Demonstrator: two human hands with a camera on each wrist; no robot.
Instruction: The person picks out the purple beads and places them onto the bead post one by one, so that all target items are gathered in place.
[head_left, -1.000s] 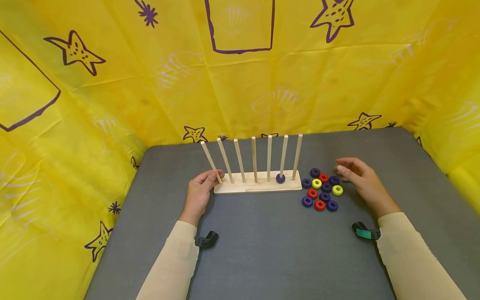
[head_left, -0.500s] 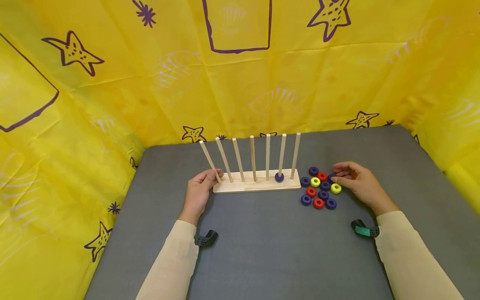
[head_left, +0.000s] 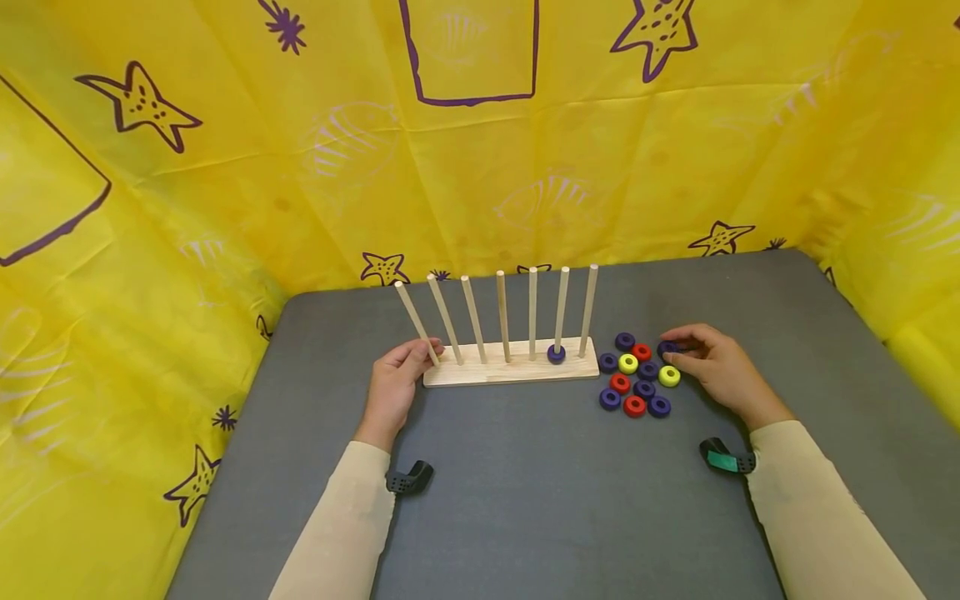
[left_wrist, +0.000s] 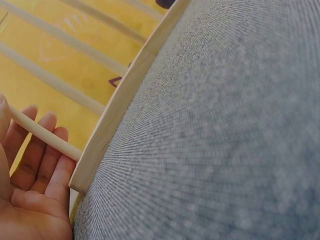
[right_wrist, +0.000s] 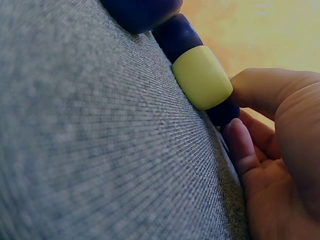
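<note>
A wooden peg rack (head_left: 491,374) with a row of upright pegs stands on the grey table; a blue ring (head_left: 556,355) sits at the foot of one peg towards its right end. At the rack's left end my left hand (head_left: 396,382) holds the outermost peg (left_wrist: 47,135), thumb in front and fingers behind. My right hand (head_left: 716,363) pinches a blue ring (head_left: 667,347) between thumb and fingers at the far right of the loose rings. In the right wrist view, a yellow ring (right_wrist: 202,77) partly hides that blue ring (right_wrist: 223,114).
Loose blue, red (head_left: 634,407) and yellow rings lie close together right of the rack. A yellow patterned cloth (head_left: 450,183) hangs behind and beside the grey table (head_left: 525,500). Each wrist bears a dark strap mount (head_left: 410,477).
My right hand has moved in to the rings and taken hold of a blue one, which has shifted slightly away from the yellow ring. The left hand stays at the rack's end.
</note>
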